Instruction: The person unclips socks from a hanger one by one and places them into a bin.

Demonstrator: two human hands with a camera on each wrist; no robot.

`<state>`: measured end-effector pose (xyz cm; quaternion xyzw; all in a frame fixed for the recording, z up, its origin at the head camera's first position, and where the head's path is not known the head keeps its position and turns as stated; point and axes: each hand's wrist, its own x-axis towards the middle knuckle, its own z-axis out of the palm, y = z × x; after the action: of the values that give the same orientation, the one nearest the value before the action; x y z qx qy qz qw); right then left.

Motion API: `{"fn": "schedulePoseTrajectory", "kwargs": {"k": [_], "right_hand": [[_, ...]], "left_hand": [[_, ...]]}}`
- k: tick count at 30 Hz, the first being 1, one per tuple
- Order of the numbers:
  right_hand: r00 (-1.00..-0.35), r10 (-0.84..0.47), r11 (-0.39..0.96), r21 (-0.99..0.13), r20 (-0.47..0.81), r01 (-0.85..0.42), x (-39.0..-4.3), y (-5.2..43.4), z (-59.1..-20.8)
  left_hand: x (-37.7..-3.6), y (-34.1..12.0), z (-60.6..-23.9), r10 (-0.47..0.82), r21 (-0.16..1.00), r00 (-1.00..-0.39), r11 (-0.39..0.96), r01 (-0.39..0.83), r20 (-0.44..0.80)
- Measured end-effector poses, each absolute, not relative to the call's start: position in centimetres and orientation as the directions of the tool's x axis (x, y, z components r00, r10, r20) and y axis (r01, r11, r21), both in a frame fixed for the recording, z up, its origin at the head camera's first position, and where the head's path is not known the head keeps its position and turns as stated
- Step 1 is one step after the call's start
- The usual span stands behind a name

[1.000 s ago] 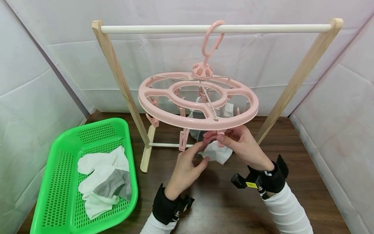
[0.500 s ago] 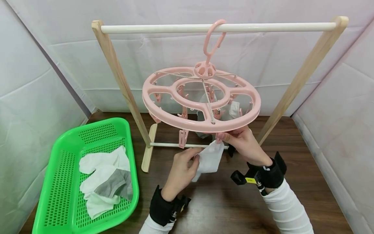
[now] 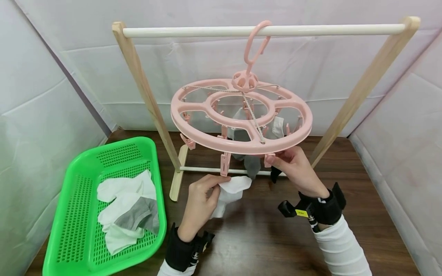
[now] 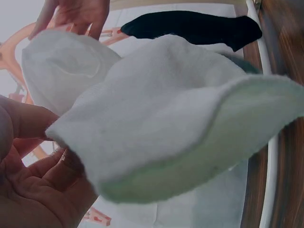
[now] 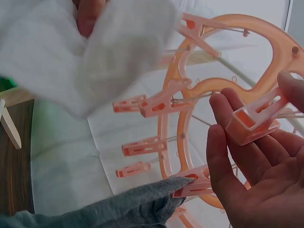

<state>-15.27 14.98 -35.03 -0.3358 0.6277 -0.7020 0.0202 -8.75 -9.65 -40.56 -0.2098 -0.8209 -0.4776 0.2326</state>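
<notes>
The left hand point(image 3: 200, 199) pinches a white sock point(image 3: 229, 189) by its cuff, below the pink hanger point(image 3: 241, 119) over the tabletop's middle. The sock looks light, soft and floppy, best held at the cuff. The right hand point(image 3: 297, 168) squeezes a clip point(image 5: 254, 121).

Soft white cloth sock point(image 3: 230, 190); glossy pink plastic hanger point(image 3: 241, 115).
</notes>
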Motion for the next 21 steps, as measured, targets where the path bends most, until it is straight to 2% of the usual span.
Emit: {"fn": "schedulePoseTrajectory", "kwargs": {"k": [5,8,15,21], "right_hand": [[-0.790,-0.434,-0.237,-0.900,0.434,-0.365,-15.3,15.4,-35.1],[-0.774,-0.478,-0.244,-0.909,0.415,-0.337,-15.5,15.6,-35.3],[-0.728,-0.608,-0.110,-0.942,0.315,-0.316,-15.8,16.4,-36.8],[-0.770,-0.552,-0.059,-0.936,0.321,-0.348,-15.6,17.2,-38.3]], "left_hand": [[-8.2,-11.1,-40.3,0.103,0.660,-0.799,0.506,0.555,0.592],[-7.7,-12.2,-40.1,0.082,0.640,-0.787,0.533,0.553,0.612],[-6.7,-15.4,-39.2,-0.032,0.586,-0.741,0.636,0.503,0.671],[-5.5,-18.6,-37.9,-0.116,0.575,-0.728,0.702,0.421,0.675]]}}
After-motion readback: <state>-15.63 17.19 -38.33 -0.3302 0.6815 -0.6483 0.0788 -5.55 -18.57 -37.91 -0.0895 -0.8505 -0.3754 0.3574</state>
